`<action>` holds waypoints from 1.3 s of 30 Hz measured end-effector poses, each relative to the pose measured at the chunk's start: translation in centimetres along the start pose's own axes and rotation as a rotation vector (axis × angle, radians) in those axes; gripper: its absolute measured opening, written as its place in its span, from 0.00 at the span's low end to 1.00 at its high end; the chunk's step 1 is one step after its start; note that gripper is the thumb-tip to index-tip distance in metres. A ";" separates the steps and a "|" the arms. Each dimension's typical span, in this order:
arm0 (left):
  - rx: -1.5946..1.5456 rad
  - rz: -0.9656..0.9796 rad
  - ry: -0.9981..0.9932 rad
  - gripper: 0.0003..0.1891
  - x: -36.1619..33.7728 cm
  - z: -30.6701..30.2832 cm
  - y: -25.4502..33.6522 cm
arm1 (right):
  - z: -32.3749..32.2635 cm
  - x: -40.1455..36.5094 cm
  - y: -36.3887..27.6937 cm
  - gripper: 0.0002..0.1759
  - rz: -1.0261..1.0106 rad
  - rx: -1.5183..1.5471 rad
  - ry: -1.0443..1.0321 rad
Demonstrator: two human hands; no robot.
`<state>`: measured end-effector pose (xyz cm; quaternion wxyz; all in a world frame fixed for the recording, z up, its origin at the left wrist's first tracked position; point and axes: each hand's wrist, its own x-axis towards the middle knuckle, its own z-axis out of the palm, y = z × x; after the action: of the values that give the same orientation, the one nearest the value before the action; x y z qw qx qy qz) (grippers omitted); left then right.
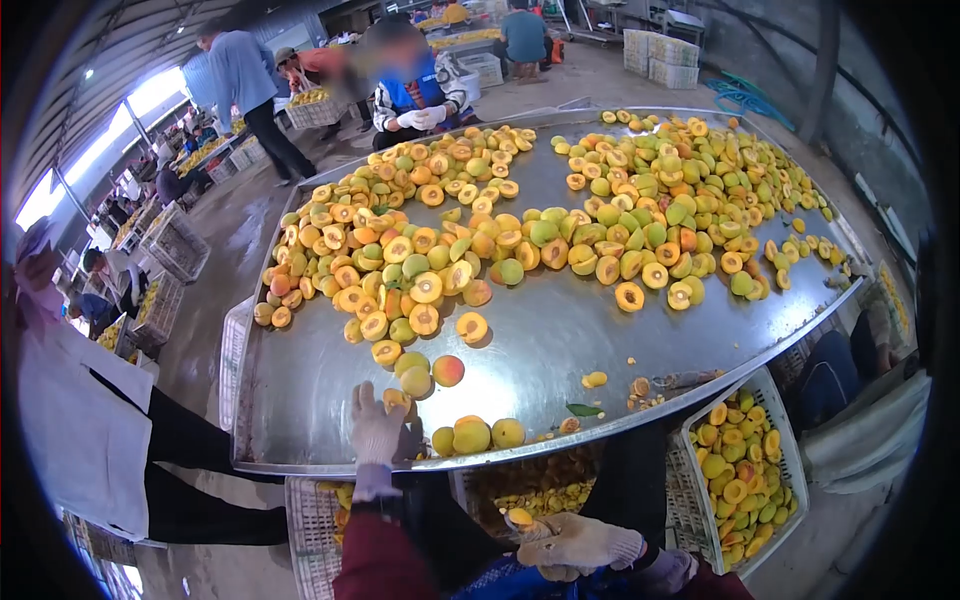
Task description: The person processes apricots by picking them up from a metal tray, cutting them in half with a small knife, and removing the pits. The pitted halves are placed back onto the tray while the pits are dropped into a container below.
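My left hand (376, 425), in a pale knit glove, reaches over the near edge of the metal table. Its fingers are stretched out, right at a peach half (396, 400). Just beyond lie a few peaches, one with a red blush (448, 371). Close to the table's edge, to the right of this hand, sit several whole peaches (471, 435). My right hand (580, 543), in a soiled glove, is low in front of my body with its fingers closed. From its grip sticks out a small thing with a yellow-orange end (520, 517); I cannot tell its kind.
Halved and whole peaches are heaped across the metal table (330, 400). Scraps and a leaf (584, 410) lie near its front edge. A crate (795, 450) of peach halves stands at right, another (312, 530) below the table. A person (415, 95) works opposite; others stand at left.
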<state>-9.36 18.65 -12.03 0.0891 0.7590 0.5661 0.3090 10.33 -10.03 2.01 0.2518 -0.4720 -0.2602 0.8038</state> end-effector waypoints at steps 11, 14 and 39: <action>-1.153 -0.418 -0.808 0.29 -3.7 -5.1 7.1 | 0.1 1.8 -0.3 0.22 0.024 -0.435 0.300; -1.374 -0.011 -1.173 0.35 -5.9 -8.4 10.3 | 0.8 2.7 1.2 0.24 -0.215 -0.785 0.584; -1.754 -0.568 -0.558 0.31 -12.2 -10.8 17.5 | 2.6 1.9 2.7 0.26 -0.442 -0.676 0.667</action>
<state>-3.47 -0.85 0.59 0.8277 0.3034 0.2549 0.3973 6.75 -11.25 0.12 0.3184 -0.6912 -0.5039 0.4086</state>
